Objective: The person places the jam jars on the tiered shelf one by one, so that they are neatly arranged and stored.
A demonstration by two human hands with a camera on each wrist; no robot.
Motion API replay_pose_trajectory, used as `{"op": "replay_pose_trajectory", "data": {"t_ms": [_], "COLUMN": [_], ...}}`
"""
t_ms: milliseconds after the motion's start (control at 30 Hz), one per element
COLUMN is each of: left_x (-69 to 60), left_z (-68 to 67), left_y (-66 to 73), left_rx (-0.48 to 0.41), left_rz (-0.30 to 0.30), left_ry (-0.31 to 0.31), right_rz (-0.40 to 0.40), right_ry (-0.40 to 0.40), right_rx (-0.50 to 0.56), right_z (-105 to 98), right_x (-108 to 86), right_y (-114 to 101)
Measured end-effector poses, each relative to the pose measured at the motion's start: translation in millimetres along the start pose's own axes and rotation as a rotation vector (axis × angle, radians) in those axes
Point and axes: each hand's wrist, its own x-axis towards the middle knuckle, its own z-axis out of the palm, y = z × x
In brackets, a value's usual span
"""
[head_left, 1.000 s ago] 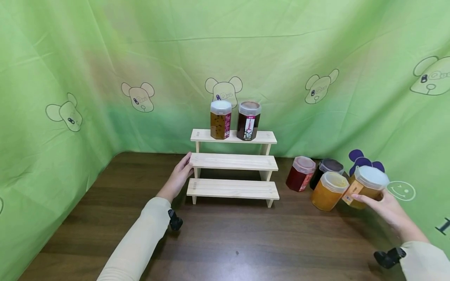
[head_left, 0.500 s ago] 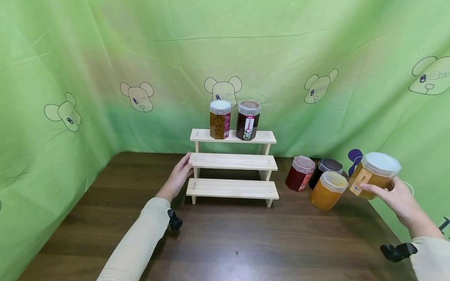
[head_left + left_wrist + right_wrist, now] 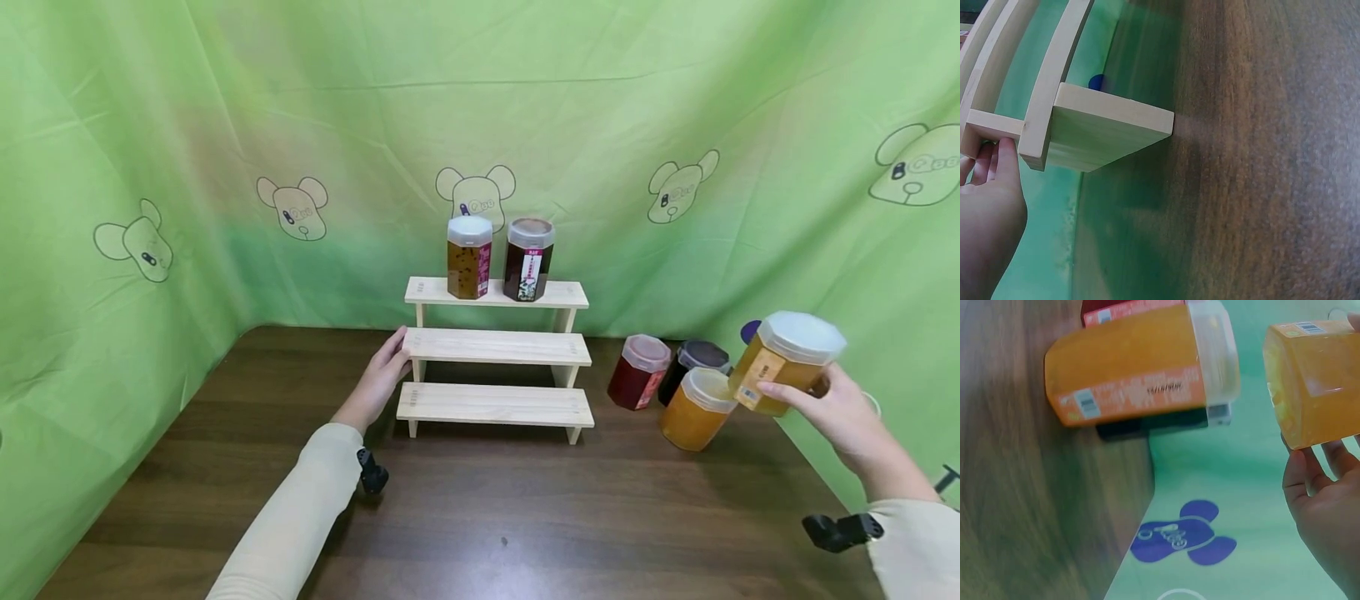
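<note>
My right hand point(image 3: 851, 421) grips an amber jar point(image 3: 783, 367) with a white lid, raised off the table; the right wrist view shows fingers point(image 3: 1297, 472) round its base. My left hand point(image 3: 381, 379) holds the left end of the middle step of a three-tier wooden display stand point(image 3: 495, 346); in the left wrist view its fingers point(image 3: 1007, 153) reach round the end piece. A brown speckled jar point(image 3: 468, 262) and a dark jar point(image 3: 528, 262) stand on the top step. Near the raised jar, an orange jar point(image 3: 693, 417) stands on the table.
Behind the orange jar are a red jar point(image 3: 637, 375) and another dark jar point(image 3: 690, 362), partly hidden. A green cloth point(image 3: 360, 125) with bear faces hangs behind and at both sides of the brown wooden table point(image 3: 487, 517).
My right hand has lifted the amber jar off the table, first up and right, then slightly back left. The left hand stays at the stand.
</note>
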Motion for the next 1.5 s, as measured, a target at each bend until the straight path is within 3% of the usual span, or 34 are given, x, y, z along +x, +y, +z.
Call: {"op": "replay_pose_trajectory", "data": {"t_ms": [667, 967, 1067, 1267, 1500], "left_x": [-0.3, -1.6, -1.5, -1.0, -1.3], "left_z": [0.2, -0.1, 0.3, -0.2, -0.7], "left_y": [-1.1, 1.0, 0.3, -0.2, 0.7], "left_rx": [0.007, 0.03, 0.022, 0.016, 0.024], "left_rz": [0.001, -0.012, -0.011, -0.008, -0.004], "left_ry": [-0.002, -0.005, -0.007, -0.004, -0.005], "right_rz": [-0.099, -0.164, -0.15, -0.135, -0.133], "right_ry": [-0.023, -0.025, -0.04, -0.042, -0.061], "right_rx": [0.015, 0.146, 0.19, 0.178, 0.262], "right_z": [48.1, 85.0, 96.4, 118.3, 148.4], "right_x": [21.4, 34.2, 37.9, 46.1, 57.2], "right_y": [-47.6, -68.6, -75.0, -91.2, -107.2]}}
